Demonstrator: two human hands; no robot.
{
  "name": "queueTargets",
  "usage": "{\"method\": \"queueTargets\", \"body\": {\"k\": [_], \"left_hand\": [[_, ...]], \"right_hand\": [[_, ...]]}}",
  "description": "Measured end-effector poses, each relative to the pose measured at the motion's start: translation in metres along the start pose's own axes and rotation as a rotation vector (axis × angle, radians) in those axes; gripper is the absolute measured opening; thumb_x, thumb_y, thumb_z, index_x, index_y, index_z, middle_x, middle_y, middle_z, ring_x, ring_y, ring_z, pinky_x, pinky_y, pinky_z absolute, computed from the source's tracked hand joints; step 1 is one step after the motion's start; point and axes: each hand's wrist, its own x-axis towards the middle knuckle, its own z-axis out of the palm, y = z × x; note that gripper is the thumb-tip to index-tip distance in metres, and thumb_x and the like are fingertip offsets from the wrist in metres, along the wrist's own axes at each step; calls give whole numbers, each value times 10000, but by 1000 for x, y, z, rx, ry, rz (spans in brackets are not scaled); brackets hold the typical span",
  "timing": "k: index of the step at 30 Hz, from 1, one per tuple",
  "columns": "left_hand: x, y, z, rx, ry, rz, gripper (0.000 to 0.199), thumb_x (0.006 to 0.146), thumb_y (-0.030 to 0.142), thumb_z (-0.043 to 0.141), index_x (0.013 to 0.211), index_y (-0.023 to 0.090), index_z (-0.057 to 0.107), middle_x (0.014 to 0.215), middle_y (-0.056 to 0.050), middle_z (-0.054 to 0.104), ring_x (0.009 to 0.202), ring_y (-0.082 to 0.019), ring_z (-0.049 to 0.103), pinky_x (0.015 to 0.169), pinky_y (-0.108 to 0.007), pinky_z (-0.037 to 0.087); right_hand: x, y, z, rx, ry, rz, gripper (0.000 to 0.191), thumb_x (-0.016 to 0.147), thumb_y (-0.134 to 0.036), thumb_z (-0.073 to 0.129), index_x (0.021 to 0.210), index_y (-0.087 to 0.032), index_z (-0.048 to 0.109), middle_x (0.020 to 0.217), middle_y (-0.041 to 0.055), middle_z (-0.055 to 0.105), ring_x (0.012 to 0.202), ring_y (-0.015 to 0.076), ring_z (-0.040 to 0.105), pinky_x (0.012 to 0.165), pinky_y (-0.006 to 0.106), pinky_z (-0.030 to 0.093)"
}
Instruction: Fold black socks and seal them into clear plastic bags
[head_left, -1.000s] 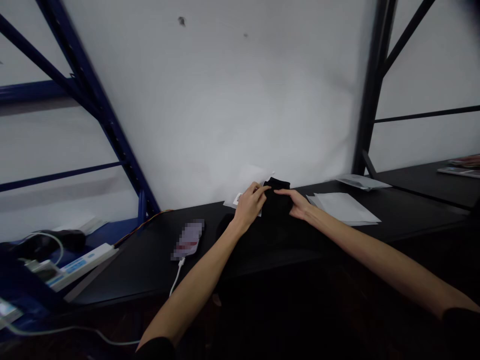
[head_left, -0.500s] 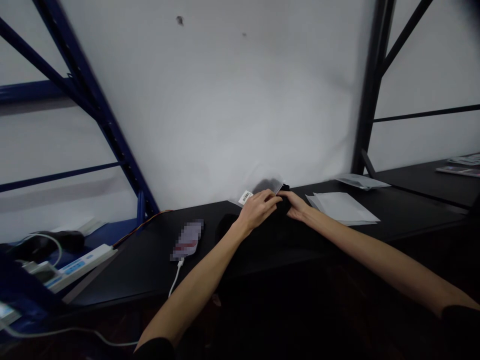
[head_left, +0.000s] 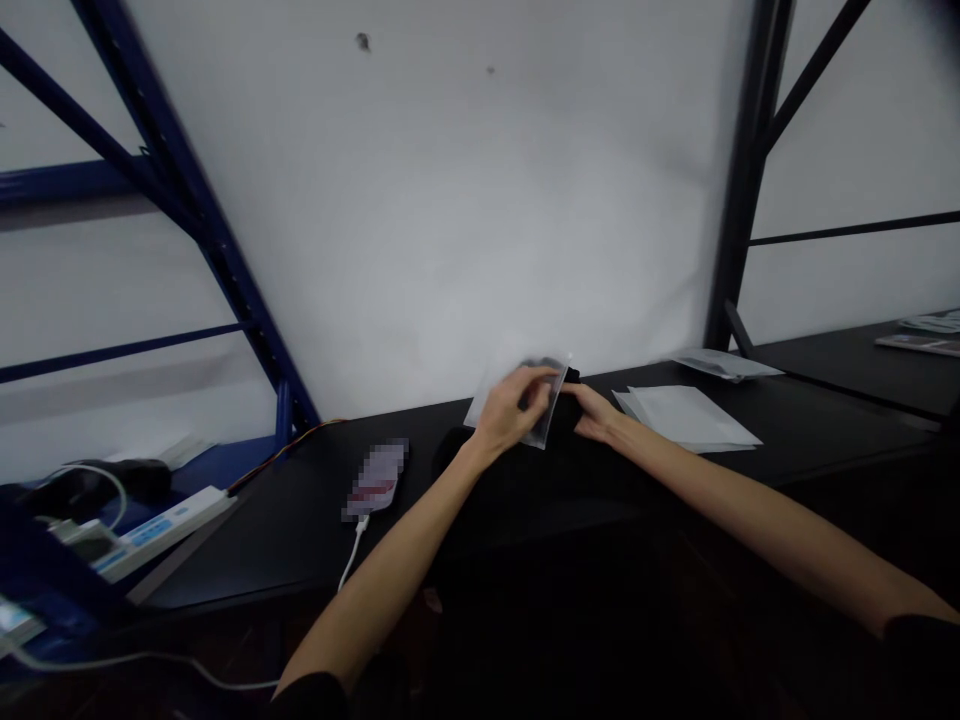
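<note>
A pale wall [head_left: 480, 200] fills the background, above a long black tabletop [head_left: 285, 540]. A blue rack frame [head_left: 191, 230] leans across the left side, and a dark upright [head_left: 739, 200] stands at the right. White flat packets [head_left: 697, 415] lie just beyond the right hand [head_left: 592, 410]. A white power strip [head_left: 165, 535] at the left carries blue markings too small to read. The phone [head_left: 384, 480], with a white cable plugged in, has its face blurred into blocks.

The clear bag [head_left: 544, 428] is tilted up between the hands, its edge strip slanting beside the right fingertips. The left hand [head_left: 506, 410] is loosely curled, forefinger and thumb bent to hold the bag near that edge. The right hand is closed on a small black item [head_left: 574, 376], which pokes up past the bag's edge; whether part of it sits inside or only behind the plastic is hard to tell.
</note>
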Motion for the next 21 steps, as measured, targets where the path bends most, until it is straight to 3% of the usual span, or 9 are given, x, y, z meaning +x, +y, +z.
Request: {"method": "queueTargets", "body": {"k": [3, 6, 8, 11, 14, 18, 21], "left_hand": [[6, -4, -13, 90, 302, -108, 216, 1013, 210, 465, 1145, 241, 632, 1002, -50, 624, 908, -179, 579, 891, -369, 494], [10, -17, -20, 140, 435, -246, 207, 978, 180, 495, 1133, 246, 615, 1161, -81, 600, 1105, -219, 550, 956, -393, 467], [11, -29, -20, 69, 419, -376, 221, 976, 223, 511, 1187, 234, 574, 1237, -101, 579, 1153, -226, 545, 941, -379, 476], [9, -46, -15, -122, 283, -623, 280, 1032, 381, 453, 1244, 210, 515, 1201, -119, 617, 1062, -227, 601, 866, -368, 499], [6, -55, -10, -264, 172, -773, 386, 1046, 490, 415, 1302, 207, 471, 1170, -125, 663, 993, -238, 642, 814, -371, 516], [3, -60, -1, -374, 144, -816, 471, 1015, 525, 477, 1359, 205, 466, 1247, -139, 672, 1089, -254, 663, 852, -368, 548], [-2, -61, 12, -334, 82, -662, 460, 1014, 544, 460, 1312, 205, 549, 1218, -130, 697, 1093, -246, 678, 891, -377, 561]], "right_hand": [[-2, 1, 2, 14, -20, -3, 186, 784, -140, 710, 968, -174, 715, 758, 46, 717, 833, 221, 700, 813, 329, 561], [-3, 2, 2, -8, -7, 17, 226, 766, -143, 746, 988, -170, 720, 759, 45, 718, 838, 224, 702, 825, 343, 556], [-3, 3, 2, -5, -4, 26, 251, 743, -139, 765, 989, -169, 724, 763, 43, 721, 838, 224, 700, 824, 346, 552], [-3, 3, 1, -4, -3, 4, 297, 707, -129, 786, 994, -179, 726, 789, 40, 729, 830, 219, 693, 815, 344, 548], [-4, 0, 1, -33, 23, -3, 292, 712, -155, 802, 992, -190, 725, 823, 42, 740, 786, 202, 681, 786, 335, 549], [-3, -1, -1, -40, 36, 11, 256, 723, -186, 815, 964, -188, 727, 796, 38, 736, 745, 193, 674, 731, 312, 550], [0, -1, -4, -64, 9, 18, 217, 751, -221, 805, 949, -178, 726, 766, 46, 730, 763, 210, 690, 726, 314, 557]]}}
